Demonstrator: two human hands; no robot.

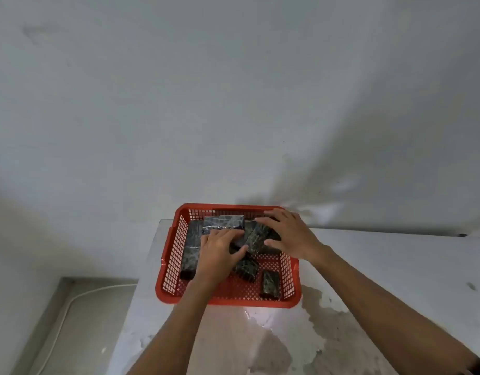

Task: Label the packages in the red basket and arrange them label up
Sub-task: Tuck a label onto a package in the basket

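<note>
A red plastic basket (228, 300) sits on a worn white table and holds several dark, shiny wrapped packages. One long package (191, 253) lies along the basket's left wall; a small one (270, 284) lies near the front right corner; another (224, 223) is at the back. My left hand (218, 253) rests on the packages in the middle, fingers curled over one. My right hand (287, 231) lies spread over a package (256, 238) at the back right, thumb against its side. No label is visible on any package.
The table (382, 266) stands against a plain white wall (233, 104); its left edge runs just beside the basket. Below to the left is a grey floor (84, 320) with a white cable (68, 312). The tabletop's paint is peeled near me.
</note>
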